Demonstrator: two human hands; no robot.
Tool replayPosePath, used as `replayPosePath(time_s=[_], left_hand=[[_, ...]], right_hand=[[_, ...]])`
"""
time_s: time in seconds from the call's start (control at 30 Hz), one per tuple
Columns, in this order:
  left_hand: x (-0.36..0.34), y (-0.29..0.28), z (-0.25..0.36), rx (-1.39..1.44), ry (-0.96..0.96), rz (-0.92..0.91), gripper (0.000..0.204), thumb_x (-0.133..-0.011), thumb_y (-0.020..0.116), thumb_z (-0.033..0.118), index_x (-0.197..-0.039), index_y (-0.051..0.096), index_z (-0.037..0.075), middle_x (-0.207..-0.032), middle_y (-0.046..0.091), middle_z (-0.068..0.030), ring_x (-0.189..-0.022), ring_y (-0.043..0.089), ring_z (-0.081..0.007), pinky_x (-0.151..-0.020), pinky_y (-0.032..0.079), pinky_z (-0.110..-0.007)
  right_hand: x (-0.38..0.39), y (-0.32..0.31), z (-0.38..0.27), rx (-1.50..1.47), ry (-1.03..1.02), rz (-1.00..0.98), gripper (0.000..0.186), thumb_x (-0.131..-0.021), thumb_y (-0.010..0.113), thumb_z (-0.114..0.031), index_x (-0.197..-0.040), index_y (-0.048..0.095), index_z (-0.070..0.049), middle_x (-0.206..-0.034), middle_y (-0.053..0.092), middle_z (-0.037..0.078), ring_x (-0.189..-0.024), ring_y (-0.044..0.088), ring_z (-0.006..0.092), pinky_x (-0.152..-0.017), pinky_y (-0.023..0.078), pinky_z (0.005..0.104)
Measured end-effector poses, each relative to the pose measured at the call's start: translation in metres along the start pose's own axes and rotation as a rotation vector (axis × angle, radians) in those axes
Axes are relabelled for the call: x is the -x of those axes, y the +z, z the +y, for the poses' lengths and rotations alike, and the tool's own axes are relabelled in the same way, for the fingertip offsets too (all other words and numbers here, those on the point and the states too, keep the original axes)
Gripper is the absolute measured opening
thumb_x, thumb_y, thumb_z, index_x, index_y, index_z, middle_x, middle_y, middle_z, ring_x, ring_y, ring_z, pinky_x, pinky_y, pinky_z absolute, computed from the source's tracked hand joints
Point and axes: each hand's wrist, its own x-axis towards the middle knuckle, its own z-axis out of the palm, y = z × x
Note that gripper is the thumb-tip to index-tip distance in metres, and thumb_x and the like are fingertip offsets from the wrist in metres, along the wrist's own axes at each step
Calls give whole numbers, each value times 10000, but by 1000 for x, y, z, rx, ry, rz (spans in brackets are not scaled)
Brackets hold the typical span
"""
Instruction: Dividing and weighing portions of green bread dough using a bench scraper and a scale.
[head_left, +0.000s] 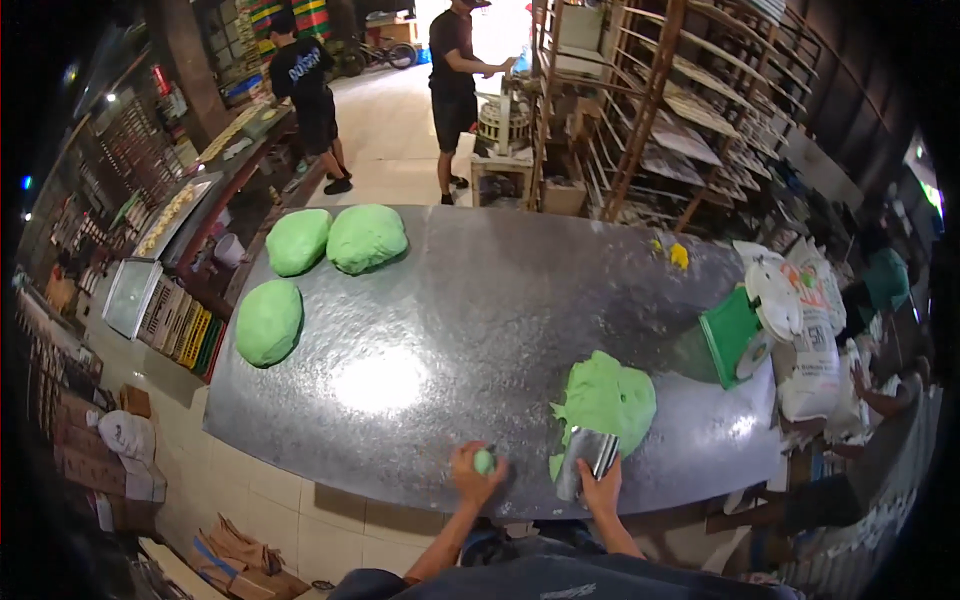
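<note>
— So how far along did the dough work look?

— Early, I'd judge. One small green piece [484, 461] was already portioned off and sat in the left hand [474, 474], fingers curled around it just above the near edge of the counter [450, 340]. The right hand [600, 487] gripped a metal bench scraper [587, 455], its blade resting at the near side of the ragged green dough mass [606, 398].

— And what was left?

— Most of it. That ragged mass seemed barely cut down, and three smooth green dough mounds [366, 237] lay untouched at the far left of the counter, well apart from both hands. No row of finished pieces was visible anywhere on the metal top.

— Anything you couldn't make out?

— Plenty. The small piece was half covered by the fingers, so its shape was unclear. Whether the scraper's edge was cutting into the dough or only touching it, I couldn't tell. A green scale [738, 335] stood at the right by white sacks [812, 350]; its dial was too small to make out. Two people stood far off by the wooden racks [690, 110], their work hidden. Some yellow bits [679, 255] at the far edge stayed unidentifiable.
</note>
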Motion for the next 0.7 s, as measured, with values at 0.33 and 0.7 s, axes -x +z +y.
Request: replayPosePath(time_s=[0.33,0.7], left_hand=[[31,-45,-74,-68,-148,-17,507,-756,706,373,-1092,609,6,-1093,555,-189,-1075,478,-350,-965,321,-496],[69,36,76,2,-234,-59,575,-730,776,217,-1212,516,43,-1193,510,-163,-1148,456,-347,-988,348,-442]], right_hand=[[-49,-70,26,-32,-20,54,726,-808,724,-287,-1338,380,70,-1281,508,242,-1192,494,353,-1012,369,391],[-52,-60,20,555,-443,-742,380,-829,636,-188,-1134,448,-62,-988,622,181,-784,622,411,-637,496,471]])
